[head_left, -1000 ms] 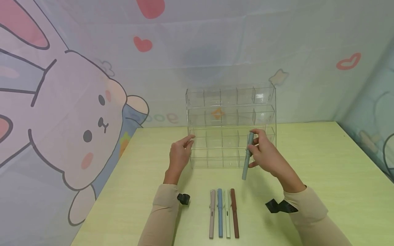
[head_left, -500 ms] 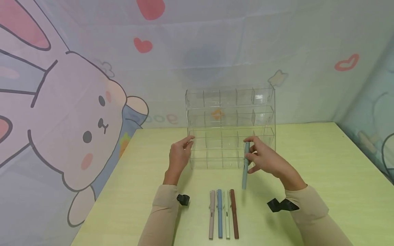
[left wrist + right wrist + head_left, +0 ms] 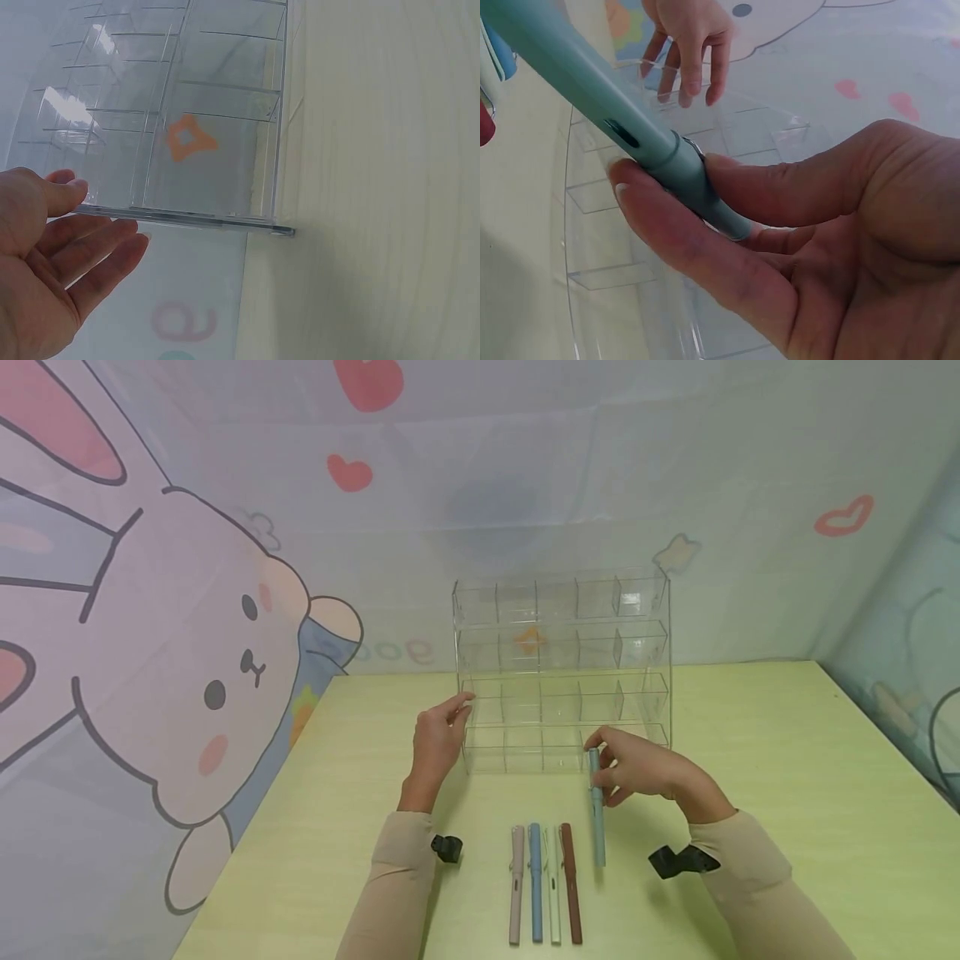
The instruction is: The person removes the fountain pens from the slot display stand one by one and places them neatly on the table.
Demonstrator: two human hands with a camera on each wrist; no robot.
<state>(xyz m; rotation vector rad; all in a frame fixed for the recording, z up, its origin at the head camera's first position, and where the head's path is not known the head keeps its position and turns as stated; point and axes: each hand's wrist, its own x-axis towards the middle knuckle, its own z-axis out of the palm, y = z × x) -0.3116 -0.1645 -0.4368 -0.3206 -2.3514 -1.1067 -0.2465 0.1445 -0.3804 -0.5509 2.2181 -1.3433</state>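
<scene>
My right hand (image 3: 632, 768) pinches a teal fountain pen (image 3: 598, 827) by its capped end, thumb on one side and fingers on the other. The pen hangs nearly upright in front of the lowest tier, its barrel end toward me. In the right wrist view a small dark window shows in the pen (image 3: 622, 133). With my left hand (image 3: 438, 735) I grip the left side edge of a clear acrylic display rack (image 3: 562, 695). The left wrist view shows the thumb inside the rack's side panel (image 3: 187, 218) and the fingers outside it.
Several capped pens lie side by side in front of the rack: a pinkish-grey pen (image 3: 517, 885), a blue pen (image 3: 536, 883), a pale green pen (image 3: 554, 885) and a brown pen (image 3: 571, 883). Behind the light wooden table (image 3: 772, 793) hangs a printed cloth (image 3: 570, 468).
My right hand has brought the teal pen down and toward me, from before the rack's second-lowest tier to its lower front. My left hand stays on the rack's side.
</scene>
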